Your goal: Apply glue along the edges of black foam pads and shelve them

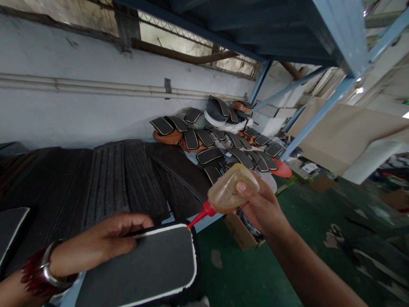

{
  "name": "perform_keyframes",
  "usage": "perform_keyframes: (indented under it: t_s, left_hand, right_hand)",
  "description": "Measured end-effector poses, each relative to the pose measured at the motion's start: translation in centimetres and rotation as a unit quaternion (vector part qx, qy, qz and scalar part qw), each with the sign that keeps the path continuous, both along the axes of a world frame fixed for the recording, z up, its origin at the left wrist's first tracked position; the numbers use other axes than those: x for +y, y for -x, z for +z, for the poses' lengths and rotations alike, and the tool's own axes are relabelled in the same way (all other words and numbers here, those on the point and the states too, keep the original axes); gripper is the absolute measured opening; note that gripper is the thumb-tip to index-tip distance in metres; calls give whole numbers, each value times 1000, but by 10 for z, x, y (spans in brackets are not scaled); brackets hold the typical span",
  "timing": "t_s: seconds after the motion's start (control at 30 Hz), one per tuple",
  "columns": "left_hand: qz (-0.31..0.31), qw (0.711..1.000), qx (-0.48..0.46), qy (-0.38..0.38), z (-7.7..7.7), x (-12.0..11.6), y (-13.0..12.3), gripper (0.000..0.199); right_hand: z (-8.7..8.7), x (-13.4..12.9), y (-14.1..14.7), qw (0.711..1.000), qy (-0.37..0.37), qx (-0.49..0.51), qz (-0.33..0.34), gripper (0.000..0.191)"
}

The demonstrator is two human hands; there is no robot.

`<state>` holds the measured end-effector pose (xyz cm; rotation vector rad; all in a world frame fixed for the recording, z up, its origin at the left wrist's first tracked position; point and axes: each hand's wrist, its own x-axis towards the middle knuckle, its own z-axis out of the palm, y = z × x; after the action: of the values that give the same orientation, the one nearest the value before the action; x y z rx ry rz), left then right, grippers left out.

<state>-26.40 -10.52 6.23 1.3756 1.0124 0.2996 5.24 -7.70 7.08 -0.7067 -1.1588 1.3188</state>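
Bottle gripped in your right hand looks light and squeezy, so hold its fat middle, red nozzle at the corner of the stiff-looking panel your left hand pinches.

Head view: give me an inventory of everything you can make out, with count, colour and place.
bottle: 1, amber, red nozzle, in the right hand
near panel: 1, grey with white edging, under the left hand's fingers
second panel: 1, grey, white-edged, far left
ridged dark pieces: many, near-black, along the wall
small panels: many, dark, pale-edged, beyond
red piece: 1, beside them
wall: 1, white, behind
rack: 1, blue, overhead and right
beige sheet: 1, right
cardboard box: 1, brown, below the bottle
floor: green
far-right clutter: unclear
left hand: 1, bracelets at wrist
right hand: 1, bare
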Motion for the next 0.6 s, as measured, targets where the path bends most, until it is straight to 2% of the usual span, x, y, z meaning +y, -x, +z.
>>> perform_keyframes:
  t_s: [0.13, 0.27, 0.43, 0.6]
  left_hand:
    - [29, 1000, 0, 6, 3, -1, -1, 19]
    - [40, 999, 7, 2, 0, 1, 2, 20]
    - [40, 999, 13, -17, -4, 4, 3, 21]
    - [41, 999, 4, -4, -4, 4, 3, 21]
  right_hand:
    - [-2, -3, -1, 1000, 16, 4, -15, 30]
    - [-6, -7, -4, 999, 26, 11, -18, 29]
    - [-12, -14, -9, 999, 33, 23, -19, 24]
    - [-19, -21, -13, 998, 46, 26, -26, 28]
